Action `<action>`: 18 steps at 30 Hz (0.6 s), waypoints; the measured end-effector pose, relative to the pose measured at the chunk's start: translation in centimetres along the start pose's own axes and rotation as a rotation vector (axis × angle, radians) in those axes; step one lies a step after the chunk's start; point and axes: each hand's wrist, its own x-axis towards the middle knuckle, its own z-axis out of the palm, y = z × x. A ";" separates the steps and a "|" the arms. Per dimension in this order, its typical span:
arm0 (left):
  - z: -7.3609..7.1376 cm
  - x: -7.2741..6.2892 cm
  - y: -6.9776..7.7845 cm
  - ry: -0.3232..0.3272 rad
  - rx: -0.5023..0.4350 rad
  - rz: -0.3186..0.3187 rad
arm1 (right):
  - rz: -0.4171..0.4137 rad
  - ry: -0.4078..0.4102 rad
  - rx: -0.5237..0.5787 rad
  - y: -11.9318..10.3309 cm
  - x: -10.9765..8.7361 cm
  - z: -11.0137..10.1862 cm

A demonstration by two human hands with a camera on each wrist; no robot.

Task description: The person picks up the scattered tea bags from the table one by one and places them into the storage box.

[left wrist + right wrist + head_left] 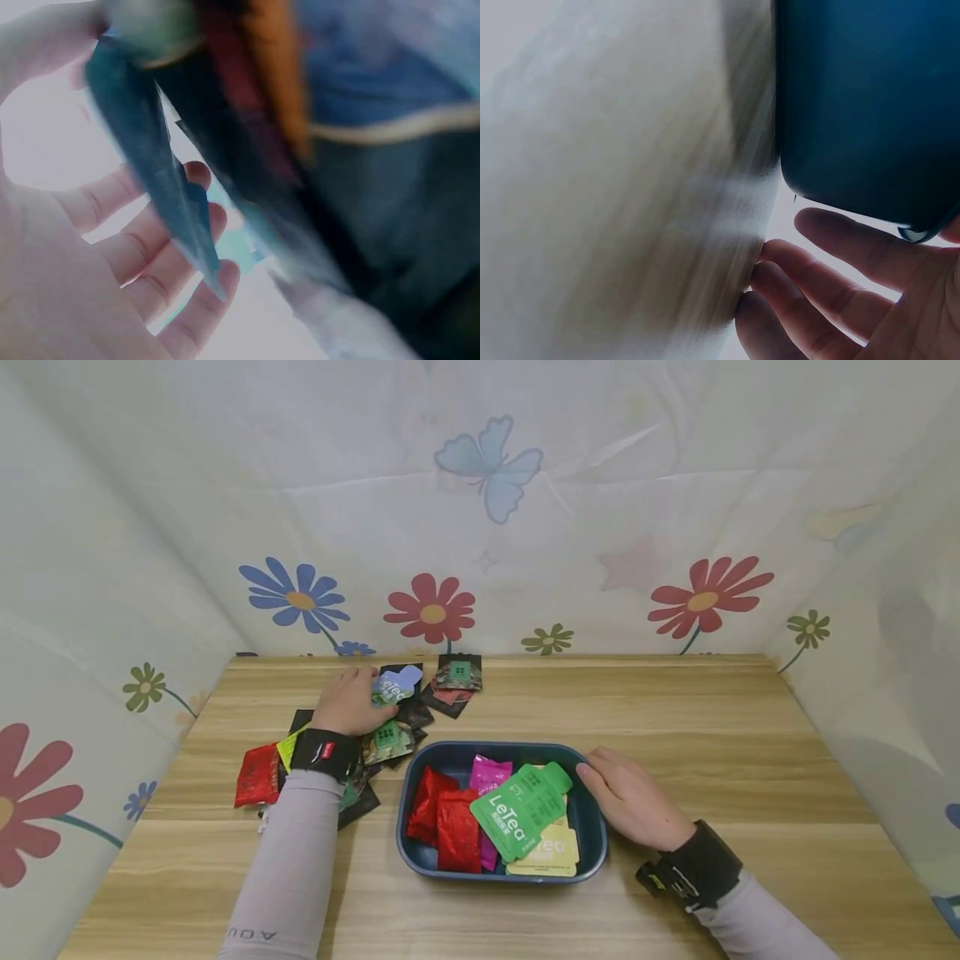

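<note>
My left hand (348,702) is over the pile of tea packets at the back left. Between its thumb and fingers it holds a blue-and-green LeTea packet (395,685), whose dark side (142,142) shows in the left wrist view. Dark packets lie close under and beside that hand. My right hand (637,797) grips the right rim of a dark blue box (597,839), thumb at the rim and fingers along the outer wall (870,97). Inside the box are red packets (459,835), a magenta packet (491,772), a green LeTea packet (517,814) and pale yellow packets (555,852).
A red packet (257,775) and a yellow packet (288,747) lie at the pile's left side, partly behind the left forearm. Two dark packets (459,675) overlap near the back edge. A printed curtain (570,552) stands behind the wooden table (675,718).
</note>
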 end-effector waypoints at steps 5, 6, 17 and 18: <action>-1.3 -0.3 1.2 0.079 -0.005 0.039 | -0.004 -0.003 -0.004 0.0 0.0 0.0; -1.6 -0.4 1.6 0.093 -0.003 0.056 | 0.002 -0.002 0.001 0.0 0.0 0.0; -5.7 -4.6 9.9 0.188 0.053 0.296 | -0.015 0.001 -0.017 0.1 0.0 0.1; -5.9 -5.1 10.7 0.197 0.059 0.321 | -0.016 0.001 -0.016 0.1 0.0 0.1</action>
